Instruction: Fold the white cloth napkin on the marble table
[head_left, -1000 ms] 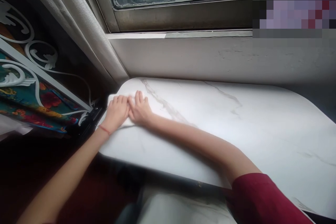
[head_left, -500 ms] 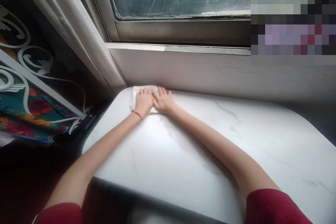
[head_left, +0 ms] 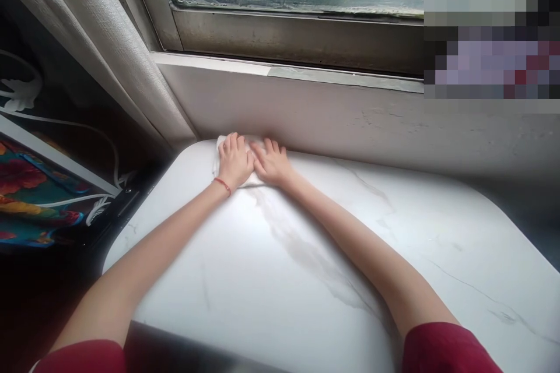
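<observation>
A white folded cloth (head_left: 255, 180) lies on the white marble-patterned table (head_left: 236, 250), close to the wall. My left hand (head_left: 234, 158) presses down on its left part, palm down, fingers apart and slightly bent. Beside it my right hand (head_left: 272, 162) rests on the cloth's right part with fingers spread. The two thumbs nearly meet over the cloth, and neither hand is wrapped around it. Most of the cloth is hidden beneath the hands. A thin red bracelet (head_left: 223, 185) circles my left wrist.
Behind the table runs a pale wall (head_left: 315, 116) below a window frame (head_left: 297, 44). A light curtain (head_left: 118, 35) hangs at the left, near a white metal frame (head_left: 56, 154) and a colourful floral fabric (head_left: 26, 186). The upper right is pixelated.
The view has shifted, so the curtain and metal frame sit farther left. My left hand has slid slightly toward the wall, its fingers more bent and spread. My right hand stays on the cloth.
</observation>
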`<move>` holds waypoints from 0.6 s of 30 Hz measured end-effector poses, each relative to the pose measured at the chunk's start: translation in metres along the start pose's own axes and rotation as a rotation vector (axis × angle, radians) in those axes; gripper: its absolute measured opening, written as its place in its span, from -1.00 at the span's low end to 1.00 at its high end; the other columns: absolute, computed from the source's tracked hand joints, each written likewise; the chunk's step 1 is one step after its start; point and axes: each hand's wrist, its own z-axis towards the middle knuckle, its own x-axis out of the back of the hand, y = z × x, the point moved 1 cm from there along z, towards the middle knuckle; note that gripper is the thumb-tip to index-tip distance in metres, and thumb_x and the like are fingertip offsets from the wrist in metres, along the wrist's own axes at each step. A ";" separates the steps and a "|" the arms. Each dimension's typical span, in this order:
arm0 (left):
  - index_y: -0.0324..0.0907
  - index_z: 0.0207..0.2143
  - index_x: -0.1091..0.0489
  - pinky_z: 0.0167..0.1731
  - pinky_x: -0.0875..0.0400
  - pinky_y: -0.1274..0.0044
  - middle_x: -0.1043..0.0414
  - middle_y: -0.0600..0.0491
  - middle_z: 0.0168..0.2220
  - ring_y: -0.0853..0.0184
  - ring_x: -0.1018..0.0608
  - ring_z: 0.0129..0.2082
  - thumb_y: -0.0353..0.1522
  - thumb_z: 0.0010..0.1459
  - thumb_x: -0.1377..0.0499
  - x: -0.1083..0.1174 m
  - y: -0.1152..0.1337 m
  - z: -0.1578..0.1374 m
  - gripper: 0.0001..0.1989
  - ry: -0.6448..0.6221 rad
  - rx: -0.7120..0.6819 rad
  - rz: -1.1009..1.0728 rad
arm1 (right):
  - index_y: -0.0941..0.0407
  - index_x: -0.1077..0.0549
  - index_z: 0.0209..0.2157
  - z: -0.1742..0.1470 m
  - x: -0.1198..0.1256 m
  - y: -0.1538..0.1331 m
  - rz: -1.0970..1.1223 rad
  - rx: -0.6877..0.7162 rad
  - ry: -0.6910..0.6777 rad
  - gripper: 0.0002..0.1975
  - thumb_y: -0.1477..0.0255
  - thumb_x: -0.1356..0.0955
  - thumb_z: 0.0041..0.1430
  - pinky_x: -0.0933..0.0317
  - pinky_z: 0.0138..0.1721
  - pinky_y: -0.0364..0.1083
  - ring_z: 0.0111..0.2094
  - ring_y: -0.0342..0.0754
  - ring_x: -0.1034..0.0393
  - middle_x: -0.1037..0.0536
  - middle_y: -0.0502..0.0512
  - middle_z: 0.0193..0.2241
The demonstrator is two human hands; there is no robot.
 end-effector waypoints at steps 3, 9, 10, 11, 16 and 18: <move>-0.38 0.14 -0.25 0.30 0.02 0.15 -0.26 -0.32 0.24 -0.01 -0.21 0.33 -0.31 0.25 0.03 -0.003 -0.004 0.001 -0.53 -0.008 0.015 -0.019 | 0.07 -0.18 0.35 0.000 0.000 0.000 0.005 0.003 -0.002 -0.43 0.26 -0.10 0.37 -0.11 0.05 0.22 0.17 0.29 -0.06 -0.17 0.40 0.27; -0.38 0.14 -0.25 0.21 -0.10 0.20 -0.35 -0.29 0.15 -0.03 -0.35 0.18 -0.24 0.21 -0.02 0.005 -0.011 0.007 -0.48 -0.061 0.033 -0.016 | 0.11 -0.17 0.36 -0.003 0.004 -0.004 -0.016 0.007 0.007 -0.42 0.26 -0.11 0.37 -0.12 0.03 0.20 0.14 0.28 -0.08 -0.23 0.41 0.22; -0.37 0.13 -0.25 0.18 -0.13 0.20 -0.36 -0.28 0.14 -0.06 -0.35 0.15 -0.21 0.20 -0.04 0.007 -0.011 0.008 -0.46 -0.066 0.046 -0.004 | 0.11 -0.17 0.36 -0.004 0.006 -0.005 -0.025 0.009 0.007 -0.42 0.26 -0.11 0.38 -0.12 0.04 0.20 0.14 0.27 -0.08 -0.23 0.41 0.22; -0.36 0.12 -0.26 0.15 -0.15 0.19 -0.36 -0.28 0.13 -0.08 -0.36 0.13 -0.19 0.19 -0.06 0.010 -0.011 0.009 -0.45 -0.070 0.060 0.008 | 0.11 -0.16 0.36 -0.005 0.007 -0.005 -0.034 0.011 0.005 -0.42 0.26 -0.11 0.38 -0.11 0.04 0.20 0.15 0.27 -0.07 -0.23 0.41 0.22; -0.34 0.07 -0.29 0.05 -0.21 0.17 -0.36 -0.30 0.08 -0.13 -0.36 0.07 -0.15 0.20 -0.05 0.023 -0.002 -0.003 -0.48 -0.092 0.059 0.074 | 0.12 -0.15 0.37 -0.021 0.017 -0.008 -0.069 0.030 0.008 -0.42 0.26 -0.12 0.39 -0.10 0.04 0.19 0.17 0.25 -0.05 -0.22 0.43 0.24; -0.33 0.04 -0.31 0.02 -0.22 0.16 -0.36 -0.31 0.05 -0.13 -0.37 0.05 -0.15 0.22 -0.04 0.032 0.007 -0.019 -0.51 -0.110 0.002 0.121 | 0.15 -0.18 0.35 -0.042 0.023 -0.011 -0.077 0.050 0.016 -0.43 0.28 -0.13 0.38 -0.10 0.03 0.18 0.17 0.26 -0.05 -0.25 0.46 0.21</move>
